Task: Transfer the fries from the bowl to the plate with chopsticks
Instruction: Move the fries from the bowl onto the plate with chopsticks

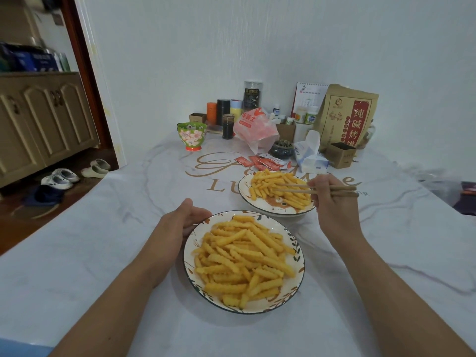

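On the white marble-patterned tabletop stand 2 round white ceramic dishes with leaf-painted rims, both heaped with yellow crinkle-cut fries. The near dish sits between the person's forearms, and its fries cover most of its middle. The left hand has its grip on this dish's far-left rim, fingers curled along the edge and thumb lying on the tabletop side. The far dish stands just beyond and to the right, holding a second heap of fries. The right hand hovers over the far dish's right edge, its grip closed around a pair of light wooden chopsticks whose tips lie among those fries; whether they pinch one cannot be told. Red sauce packets lie behind the far dish, near a tissue pack.
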Action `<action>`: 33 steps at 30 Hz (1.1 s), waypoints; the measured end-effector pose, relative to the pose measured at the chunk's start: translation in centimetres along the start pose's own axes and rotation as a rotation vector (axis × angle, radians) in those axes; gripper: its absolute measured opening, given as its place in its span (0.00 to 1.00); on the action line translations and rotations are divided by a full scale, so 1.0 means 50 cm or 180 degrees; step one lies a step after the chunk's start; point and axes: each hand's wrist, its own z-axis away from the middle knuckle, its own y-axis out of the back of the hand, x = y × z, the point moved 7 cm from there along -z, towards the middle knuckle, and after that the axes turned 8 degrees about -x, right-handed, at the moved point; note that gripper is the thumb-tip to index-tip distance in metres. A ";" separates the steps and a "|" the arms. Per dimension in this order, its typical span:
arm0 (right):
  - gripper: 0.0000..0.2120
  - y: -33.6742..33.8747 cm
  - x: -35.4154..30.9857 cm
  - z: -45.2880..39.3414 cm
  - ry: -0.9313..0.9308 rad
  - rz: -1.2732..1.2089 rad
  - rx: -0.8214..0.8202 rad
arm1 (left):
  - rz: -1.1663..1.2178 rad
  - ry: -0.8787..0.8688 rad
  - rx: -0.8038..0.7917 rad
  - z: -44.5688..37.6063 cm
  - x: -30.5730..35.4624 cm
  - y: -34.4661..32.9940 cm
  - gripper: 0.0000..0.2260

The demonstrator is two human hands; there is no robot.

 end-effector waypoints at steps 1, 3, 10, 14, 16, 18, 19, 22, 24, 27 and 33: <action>0.17 -0.001 0.001 -0.001 0.0017 0.0001 0.0015 | 0.0002 -0.0003 -0.0001 0.000 0.000 0.000 0.27; 0.17 -0.003 0.000 -0.002 0.0034 0.0016 0.0016 | 0.0018 -0.0015 -0.0005 0.000 0.001 -0.001 0.27; 0.19 0.009 0.004 -0.002 -0.0099 -0.0180 0.0187 | 0.0024 0.0003 0.0006 0.001 0.002 -0.001 0.27; 0.20 0.031 -0.005 0.002 -0.0163 -0.0423 0.0409 | 0.0018 0.0022 0.0009 0.002 0.002 0.000 0.27; 0.22 0.055 -0.009 0.005 -0.0295 -0.0725 0.0633 | 0.0030 0.0031 0.0016 0.002 0.002 0.000 0.26; 0.25 0.075 -0.014 0.006 -0.0400 -0.0955 0.0795 | 0.0035 0.0038 0.0002 0.002 0.003 0.000 0.26; 0.26 0.082 -0.016 0.006 -0.0467 -0.1109 0.0842 | 0.0033 0.0037 -0.0008 0.002 0.003 -0.001 0.26; 0.29 0.082 -0.015 0.003 -0.0789 -0.1802 0.0612 | 0.0054 0.0034 0.0002 0.002 0.004 0.000 0.26; 0.29 0.066 -0.026 0.003 -0.0929 -0.2185 0.0089 | 0.0075 0.0020 0.0010 0.002 0.004 0.000 0.26; 0.28 0.040 -0.050 0.012 -0.0932 -0.2307 -0.0736 | 0.0080 -0.0002 0.0007 0.003 0.006 -0.001 0.26; 0.28 0.020 -0.068 0.023 -0.1021 -0.2047 -0.1063 | 0.0083 -0.0021 0.0016 0.002 0.006 -0.001 0.26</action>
